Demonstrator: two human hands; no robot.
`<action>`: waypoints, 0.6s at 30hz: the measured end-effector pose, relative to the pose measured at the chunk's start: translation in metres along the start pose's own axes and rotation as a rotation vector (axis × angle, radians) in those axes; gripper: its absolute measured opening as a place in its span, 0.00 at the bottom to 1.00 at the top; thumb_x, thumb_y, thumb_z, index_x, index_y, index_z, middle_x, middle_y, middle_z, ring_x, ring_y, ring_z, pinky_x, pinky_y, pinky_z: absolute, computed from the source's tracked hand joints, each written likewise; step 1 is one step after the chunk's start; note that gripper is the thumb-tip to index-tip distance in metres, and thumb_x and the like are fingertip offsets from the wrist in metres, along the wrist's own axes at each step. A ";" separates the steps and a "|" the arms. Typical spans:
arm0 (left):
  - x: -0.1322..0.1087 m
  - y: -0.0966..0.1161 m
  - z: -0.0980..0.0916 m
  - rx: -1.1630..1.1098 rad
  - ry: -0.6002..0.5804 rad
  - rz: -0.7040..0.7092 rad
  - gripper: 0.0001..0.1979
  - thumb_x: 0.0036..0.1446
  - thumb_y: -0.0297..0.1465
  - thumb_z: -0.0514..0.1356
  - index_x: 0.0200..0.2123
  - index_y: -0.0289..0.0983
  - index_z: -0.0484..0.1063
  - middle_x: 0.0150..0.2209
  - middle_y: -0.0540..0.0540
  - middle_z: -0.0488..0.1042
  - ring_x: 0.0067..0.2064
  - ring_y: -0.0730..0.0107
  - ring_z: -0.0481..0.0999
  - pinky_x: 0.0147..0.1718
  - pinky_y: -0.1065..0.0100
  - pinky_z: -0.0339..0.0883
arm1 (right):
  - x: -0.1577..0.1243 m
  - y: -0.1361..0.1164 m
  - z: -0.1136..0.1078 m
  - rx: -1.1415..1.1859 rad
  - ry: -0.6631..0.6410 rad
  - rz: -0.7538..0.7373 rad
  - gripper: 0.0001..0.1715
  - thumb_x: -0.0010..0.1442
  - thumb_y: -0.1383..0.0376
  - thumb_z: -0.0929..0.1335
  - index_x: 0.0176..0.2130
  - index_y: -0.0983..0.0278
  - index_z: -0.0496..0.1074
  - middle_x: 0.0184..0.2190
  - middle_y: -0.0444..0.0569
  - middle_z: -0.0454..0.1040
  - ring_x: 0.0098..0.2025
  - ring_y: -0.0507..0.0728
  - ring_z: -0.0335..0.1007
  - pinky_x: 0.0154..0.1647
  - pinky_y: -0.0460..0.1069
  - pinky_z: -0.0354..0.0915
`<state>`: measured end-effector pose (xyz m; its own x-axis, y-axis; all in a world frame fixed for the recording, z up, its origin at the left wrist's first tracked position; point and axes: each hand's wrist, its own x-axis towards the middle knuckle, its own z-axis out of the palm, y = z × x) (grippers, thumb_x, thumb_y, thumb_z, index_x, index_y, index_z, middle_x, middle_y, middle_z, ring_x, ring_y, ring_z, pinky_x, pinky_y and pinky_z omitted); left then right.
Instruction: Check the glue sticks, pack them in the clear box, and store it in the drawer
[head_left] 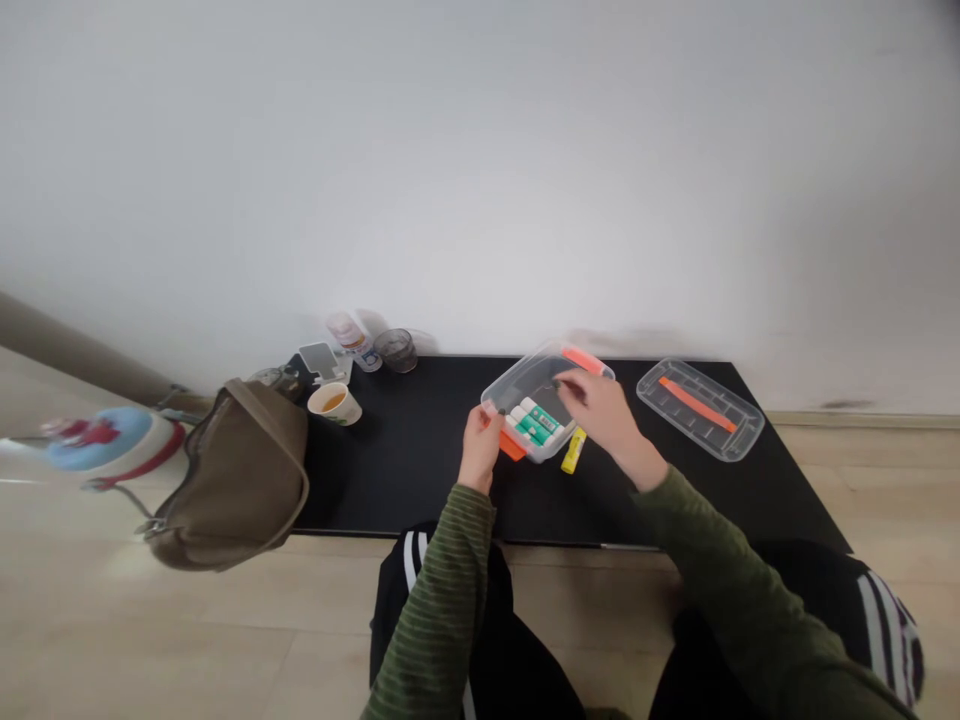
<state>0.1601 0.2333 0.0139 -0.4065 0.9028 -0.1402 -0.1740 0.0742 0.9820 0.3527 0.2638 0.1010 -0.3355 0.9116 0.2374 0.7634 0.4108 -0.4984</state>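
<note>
A clear plastic box (516,376) with orange latches stands uncovered on the black table. My left hand (480,440) is closed on its near left corner, by the front latch. Inside lie several white-and-green glue sticks (535,424), side by side at the near end. Over the box's right side is my right hand (596,408), its fingers curled and pinched together. Whatever may be between those fingertips is too small to make out. Just below this hand, a yellow stick-shaped tube (574,451) rests on the table against the box's near right side.
The clear lid (701,410) with an orange handle lies to the right on the black table (420,450). At left are a brown bag (232,490), a paper cup (334,404) of orange-brown liquid, a dark glass (396,350) and a white bottle (355,342). A pale wall rises behind.
</note>
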 end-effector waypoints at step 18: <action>-0.006 0.005 0.003 0.048 0.025 -0.002 0.18 0.46 0.23 0.63 0.43 0.36 0.70 0.43 0.44 0.75 0.44 0.66 0.75 0.46 0.64 0.67 | -0.057 0.067 0.077 -0.078 -0.331 0.549 0.16 0.55 0.56 0.70 0.39 0.63 0.69 0.31 0.50 0.75 0.31 0.56 0.72 0.25 0.45 0.57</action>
<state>0.1643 0.2292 0.0197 -0.4283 0.8920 -0.1448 -0.1320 0.0967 0.9865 0.3809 0.2410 -0.0098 -0.0276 0.9500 -0.3112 0.9063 -0.1076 -0.4087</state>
